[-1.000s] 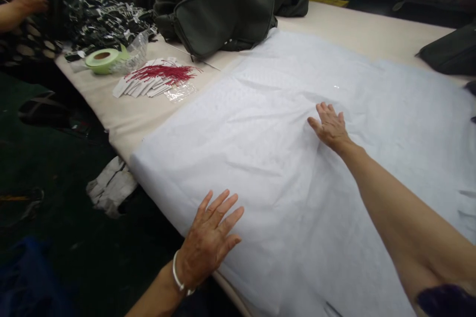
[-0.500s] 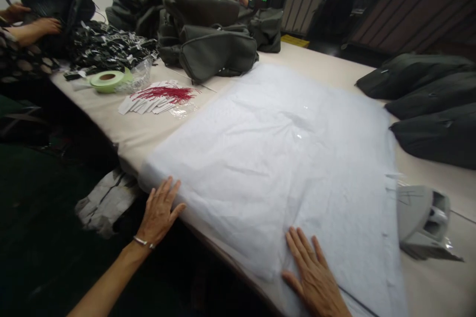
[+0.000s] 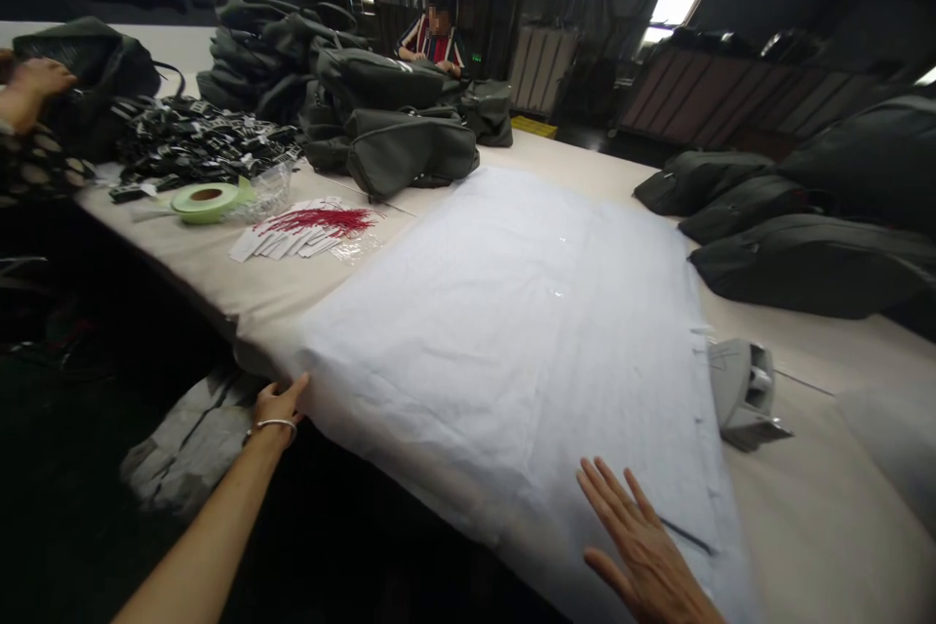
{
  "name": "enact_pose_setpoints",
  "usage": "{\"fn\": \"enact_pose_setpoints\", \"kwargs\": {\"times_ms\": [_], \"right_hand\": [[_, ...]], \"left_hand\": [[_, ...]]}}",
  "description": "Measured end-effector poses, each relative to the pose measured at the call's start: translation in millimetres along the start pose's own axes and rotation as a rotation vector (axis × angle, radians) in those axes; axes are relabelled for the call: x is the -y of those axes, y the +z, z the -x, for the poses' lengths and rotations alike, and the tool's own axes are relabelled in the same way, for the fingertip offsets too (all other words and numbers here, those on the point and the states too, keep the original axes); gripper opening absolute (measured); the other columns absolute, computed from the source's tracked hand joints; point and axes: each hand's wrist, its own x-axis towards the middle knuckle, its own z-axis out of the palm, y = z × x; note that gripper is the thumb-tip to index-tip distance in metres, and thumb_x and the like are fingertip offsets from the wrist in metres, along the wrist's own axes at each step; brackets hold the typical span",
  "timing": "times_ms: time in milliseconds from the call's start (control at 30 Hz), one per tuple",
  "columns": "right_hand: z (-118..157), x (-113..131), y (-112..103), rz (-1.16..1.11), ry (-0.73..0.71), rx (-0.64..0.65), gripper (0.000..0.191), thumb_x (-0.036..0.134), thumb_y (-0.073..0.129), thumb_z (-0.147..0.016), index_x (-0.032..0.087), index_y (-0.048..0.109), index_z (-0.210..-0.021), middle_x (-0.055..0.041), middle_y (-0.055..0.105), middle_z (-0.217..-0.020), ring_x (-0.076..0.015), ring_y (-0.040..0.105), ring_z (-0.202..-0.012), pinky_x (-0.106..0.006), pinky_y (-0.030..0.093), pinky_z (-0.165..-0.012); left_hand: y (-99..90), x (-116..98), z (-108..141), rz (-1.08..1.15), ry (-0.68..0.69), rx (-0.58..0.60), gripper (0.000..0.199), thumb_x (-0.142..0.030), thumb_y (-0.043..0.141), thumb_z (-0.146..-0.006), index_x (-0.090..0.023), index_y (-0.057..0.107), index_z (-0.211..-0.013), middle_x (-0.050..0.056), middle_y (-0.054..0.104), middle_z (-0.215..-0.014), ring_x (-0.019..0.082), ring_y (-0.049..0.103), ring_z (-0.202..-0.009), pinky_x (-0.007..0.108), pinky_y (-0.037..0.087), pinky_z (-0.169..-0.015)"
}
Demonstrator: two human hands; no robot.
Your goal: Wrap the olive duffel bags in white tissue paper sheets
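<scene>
A large translucent white plastic sheet (image 3: 468, 331) lies over the table, and its near side hangs over the front edge. My left hand (image 3: 279, 406), with a silver bangle at the wrist, pinches the sheet's near left corner at the table edge; some of its fingers are hidden beneath. My right hand (image 3: 643, 546) is over the near right part of the sheet, palm down, fingers stretched out and holding nothing. A thin dark rod (image 3: 687, 535) lies just beyond its knuckles. To the right of the sheet stands a grey tape dispenser (image 3: 738, 390).
Dark bags (image 3: 409, 151) are piled at the back, and others (image 3: 811, 263) line the right side. White tags with red strings (image 3: 307, 226), a green tape roll (image 3: 207, 200) and a heap of black straps (image 3: 205, 141) are on the left. Two other people work across the table and far left.
My left hand has gone from lying flat on the sheet to gripping its corner at the edge. The right hand stays spread near the same spot. The view has tilted up.
</scene>
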Motion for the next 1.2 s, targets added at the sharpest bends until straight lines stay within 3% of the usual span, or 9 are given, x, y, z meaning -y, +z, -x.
{"fn": "enact_pose_setpoints", "kwargs": {"times_ms": [133, 300, 433, 533, 633, 733, 833, 967, 1200], "right_hand": [[-24.9, 29.5, 2.0, -0.084, 0.051, 0.006, 0.075, 0.051, 0.047, -0.093, 0.018, 0.017, -0.153, -0.0084, 0.035, -0.154, -0.0256, 0.028, -0.143, -0.047, 0.014, -0.119], [-27.0, 48.8, 3.5, -0.179, 0.160, 0.009, 0.072, 0.045, 0.046, -0.095, 0.018, 0.013, -0.154, -0.0095, 0.033, -0.155, -0.0268, 0.026, -0.144, -0.052, 0.021, -0.117], [13.4, 48.9, 4.5, -0.211, 0.328, -0.054, 0.066, 0.042, 0.042, -0.097, 0.019, 0.016, -0.153, -0.0109, 0.036, -0.153, -0.0284, 0.028, -0.143, -0.055, 0.023, -0.116], [52.2, 44.8, 4.1, -0.179, 0.437, -0.118, 0.063, 0.043, 0.038, -0.098, 0.017, 0.020, -0.153, -0.0137, 0.040, -0.150, -0.0311, 0.034, -0.140, -0.057, 0.027, -0.113], [69.5, 44.7, 1.6, -0.130, 0.423, -0.135, 0.063, 0.042, 0.039, -0.097, 0.016, 0.022, -0.152, -0.0137, 0.042, -0.149, -0.0318, 0.035, -0.139, -0.057, 0.026, -0.114], [55.2, 52.3, 3.7, -0.105, 0.297, -0.078, 0.065, 0.038, 0.044, -0.096, 0.017, 0.021, -0.153, -0.0102, 0.041, -0.151, -0.0295, 0.034, -0.140, -0.053, 0.025, -0.115], [28.2, 64.0, 14.4, -0.098, 0.183, -0.023, 0.068, 0.037, 0.047, -0.094, 0.019, 0.019, -0.153, -0.0071, 0.037, -0.153, -0.0275, 0.033, -0.141, -0.051, 0.029, -0.113], [9.0, 75.2, 31.0, -0.140, 0.098, -0.008, 0.069, 0.034, 0.049, -0.092, 0.021, 0.019, -0.153, -0.0051, 0.034, -0.154, -0.0269, 0.031, -0.142, -0.051, 0.029, -0.113], [16.5, 74.7, 37.2, -0.214, 0.050, -0.013, 0.068, 0.032, 0.049, -0.091, 0.020, 0.022, -0.152, -0.0055, 0.032, -0.155, -0.0266, 0.028, -0.143, -0.051, 0.025, -0.115]], "left_hand": [[-9.4, 5.2, 3.7, 0.180, -0.144, 0.086, 0.046, -0.014, 0.070, -0.079, -0.014, 0.052, -0.121, 0.002, 0.060, -0.080, 0.012, 0.059, -0.060, 0.030, 0.056, -0.063], [-15.4, 27.3, 23.5, 0.339, -0.233, 0.207, 0.025, -0.021, 0.064, -0.088, -0.020, 0.052, -0.110, 0.000, 0.062, -0.087, 0.010, 0.060, -0.068, 0.028, 0.055, -0.072], [-13.6, 67.2, 81.5, 0.383, -0.381, 0.444, 0.013, -0.028, 0.066, -0.088, -0.020, 0.058, -0.094, 0.004, 0.066, -0.093, 0.015, 0.065, -0.080, 0.036, 0.055, -0.081], [-4.5, 97.7, 140.5, 0.381, -0.514, 0.700, 0.024, -0.034, 0.076, -0.079, -0.017, 0.062, -0.091, 0.010, 0.069, -0.100, 0.025, 0.066, -0.094, 0.043, 0.053, -0.083], [12.5, 117.3, 190.7, 0.396, -0.576, 0.855, 0.038, -0.040, 0.085, -0.067, -0.017, 0.065, -0.091, 0.012, 0.069, -0.105, 0.030, 0.064, -0.104, 0.043, 0.051, -0.086], [31.3, 125.3, 221.4, 0.421, -0.589, 0.876, 0.045, -0.043, 0.087, -0.062, -0.020, 0.066, -0.093, 0.009, 0.070, -0.109, 0.029, 0.062, -0.110, 0.040, 0.049, -0.088], [42.2, 127.7, 236.2, 0.437, -0.588, 0.833, 0.039, -0.038, 0.087, -0.063, -0.021, 0.065, -0.091, 0.007, 0.071, -0.106, 0.027, 0.062, -0.110, 0.037, 0.049, -0.088], [40.8, 128.7, 246.6, 0.462, -0.570, 0.783, 0.029, -0.031, 0.082, -0.069, -0.021, 0.065, -0.090, 0.006, 0.072, -0.102, 0.024, 0.066, -0.103, 0.036, 0.050, -0.088], [36.6, 129.1, 265.5, 0.487, -0.547, 0.728, 0.033, -0.030, 0.084, -0.066, -0.021, 0.064, -0.091, 0.004, 0.073, -0.095, 0.022, 0.068, -0.093, 0.036, 0.051, -0.087]]}}
